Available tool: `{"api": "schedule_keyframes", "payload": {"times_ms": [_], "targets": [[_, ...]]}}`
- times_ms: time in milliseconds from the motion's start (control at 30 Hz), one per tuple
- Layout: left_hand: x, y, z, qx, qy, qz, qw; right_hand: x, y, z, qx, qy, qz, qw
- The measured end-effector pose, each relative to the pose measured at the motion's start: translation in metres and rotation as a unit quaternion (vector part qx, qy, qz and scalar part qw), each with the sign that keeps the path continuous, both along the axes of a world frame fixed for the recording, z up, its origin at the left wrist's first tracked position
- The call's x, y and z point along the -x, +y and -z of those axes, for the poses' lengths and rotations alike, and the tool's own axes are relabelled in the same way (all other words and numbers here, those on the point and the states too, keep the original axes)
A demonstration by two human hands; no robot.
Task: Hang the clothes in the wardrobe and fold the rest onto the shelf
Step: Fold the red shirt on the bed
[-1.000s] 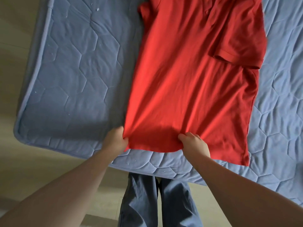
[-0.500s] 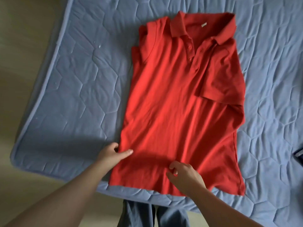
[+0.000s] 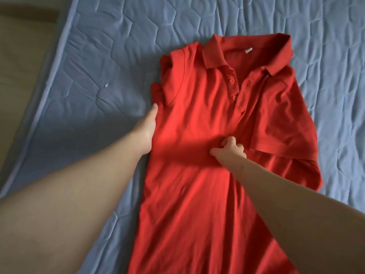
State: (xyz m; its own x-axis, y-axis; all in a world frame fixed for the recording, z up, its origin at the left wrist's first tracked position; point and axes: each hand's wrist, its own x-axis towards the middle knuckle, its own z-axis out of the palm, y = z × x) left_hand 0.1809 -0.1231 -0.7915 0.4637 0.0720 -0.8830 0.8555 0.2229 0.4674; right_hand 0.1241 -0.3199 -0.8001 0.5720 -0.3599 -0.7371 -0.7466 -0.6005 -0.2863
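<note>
Over on the left there is a strip of floor (image 3: pixel 17 66), then the left edge of the bed (image 3: pixel 88 56) with its blue quilted cover, and no wardrobe or shelf anywhere in sight, so how much has been hung or stacked cannot be told from here. What does show is one garment mid-fold, and I judge this an early part of the job. The left hand (image 3: pixel 147 125) lies along the left side of the red polo shirt (image 3: pixel 197 194), one straight digit showing against the cloth and the rest slipped out of sight at the shirt's edge; whether it is grasping the fabric I cannot tell. The shirt itself lies front up in the middle of the bed, its collar (image 3: pixel 217 54) toward the far edge, a small white label (image 3: pixel 248 50) showing inside the neck, and the hem running off toward the near edge out of view. The left-side sleeve (image 3: pixel 158 91) looks tucked in behind the body, giving a fairly straight edge there. The buttons (image 3: pixel 232 81) run down an open placket. At mid-chest the right hand (image 3: pixel 230 151) has its fingers curled into the cloth, pinching up a bunch of it. Further right, the other sleeve (image 3: pixel 286 125) is laid over the front, rumpled, with loose fabric bulging past it. Still to come, by my reading: tidy that right side, fold the length over, carry it to the shelf.
</note>
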Motion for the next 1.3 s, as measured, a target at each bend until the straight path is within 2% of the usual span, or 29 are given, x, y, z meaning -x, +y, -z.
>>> {"api": "schedule_keyframes", "payload": {"times_ms": [100, 200, 333, 433, 500, 633, 700, 767, 833, 900, 967, 1033, 1100, 1133, 1233, 1300], "targets": [[-0.035, -0.005, -0.003, 0.063, -0.01, -0.03, 0.998, -0.022, -0.006, 0.012, -0.038, 0.087, 0.02, 0.995], [-0.056, -0.008, -0.014, 0.097, -0.047, -0.049, 0.993, -0.033, -0.012, 0.014, -0.045, 0.113, 0.008, 0.993], [-0.055, 0.015, -0.024, 0.086, -0.142, -0.203, 0.965, -0.034, -0.015, 0.012, -0.047, 0.13, -0.011, 0.99], [-0.041, 0.043, -0.013, 0.049, -0.146, -0.306, 0.939, -0.038, -0.016, 0.011, -0.06, 0.141, -0.013, 0.988], [-0.039, 0.048, -0.012, 0.059, -0.107, -0.277, 0.953, -0.04, -0.015, 0.011, -0.055, 0.144, -0.02, 0.988], [-0.067, 0.043, -0.021, 0.09, -0.042, -0.096, 0.99, -0.044, -0.014, 0.013, -0.041, 0.151, -0.028, 0.987], [-0.081, 0.042, -0.024, 0.042, -0.031, -0.02, 0.998, -0.045, -0.013, 0.013, -0.034, 0.152, -0.031, 0.987], [-0.089, 0.043, -0.019, -0.091, -0.074, 0.011, 0.993, -0.045, -0.012, 0.013, -0.029, 0.152, -0.034, 0.987], [-0.085, 0.046, -0.011, -0.27, -0.141, -0.021, 0.952, -0.046, -0.011, 0.012, -0.027, 0.153, -0.035, 0.987], [-0.076, 0.044, -0.004, -0.396, -0.13, -0.04, 0.908, -0.046, -0.012, 0.013, -0.028, 0.156, -0.036, 0.987], [-0.069, 0.04, 0.004, -0.41, -0.072, -0.027, 0.909, -0.046, -0.011, 0.014, -0.027, 0.153, -0.041, 0.987], [-0.067, 0.039, 0.006, -0.362, -0.033, -0.019, 0.931, -0.045, -0.011, 0.018, -0.024, 0.145, -0.047, 0.988], [-0.065, 0.04, -0.002, -0.342, -0.057, 0.003, 0.938, -0.044, -0.012, 0.021, -0.023, 0.14, -0.045, 0.989], [-0.063, 0.041, -0.008, -0.372, -0.089, 0.018, 0.924, -0.043, -0.013, 0.023, -0.025, 0.138, -0.043, 0.989], [-0.052, 0.027, -0.031, -0.537, -0.181, 0.085, 0.82, -0.038, -0.016, 0.026, -0.039, 0.12, -0.038, 0.991], [-0.046, -0.003, -0.042, -0.572, -0.245, 0.138, 0.77, -0.032, -0.02, 0.028, -0.063, 0.093, -0.029, 0.993]]}}
